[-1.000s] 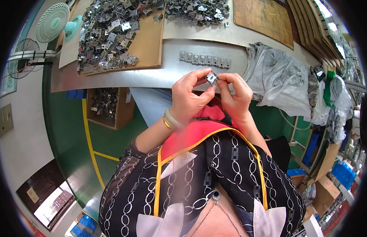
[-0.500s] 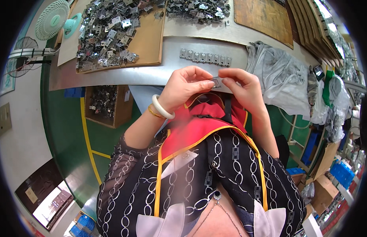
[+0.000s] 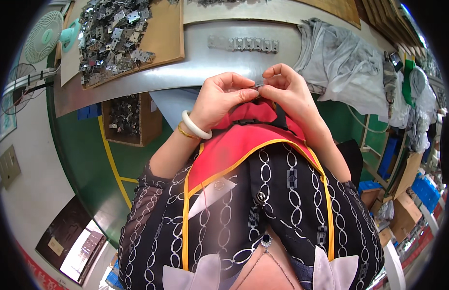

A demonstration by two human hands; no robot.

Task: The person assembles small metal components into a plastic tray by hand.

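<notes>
My left hand (image 3: pixel 224 99) pinches a small grey metal piece (image 3: pixel 259 85) between thumb and fingers, just at the table's near edge. My right hand (image 3: pixel 289 92) closes on the piece's other side, with its thumb and fingertips at it. Most of the piece is hidden by the fingers. Beyond my hands, a row of several small metal plates (image 3: pixel 256 45) lies side by side on the metal tabletop (image 3: pixel 200 67).
A heap of loose metal parts (image 3: pixel 113 36) covers a wooden board (image 3: pixel 169 36) at the left. Grey cloth (image 3: pixel 340 63) lies bunched at the right and hangs over the edge. Below the table stands a box of metal parts (image 3: pixel 149 123). A green fan (image 3: pixel 45 36) is at far left.
My right hand has come in against the metal piece, and its fingertips now meet my left hand's. The view has shifted, so the table sits higher in the picture.
</notes>
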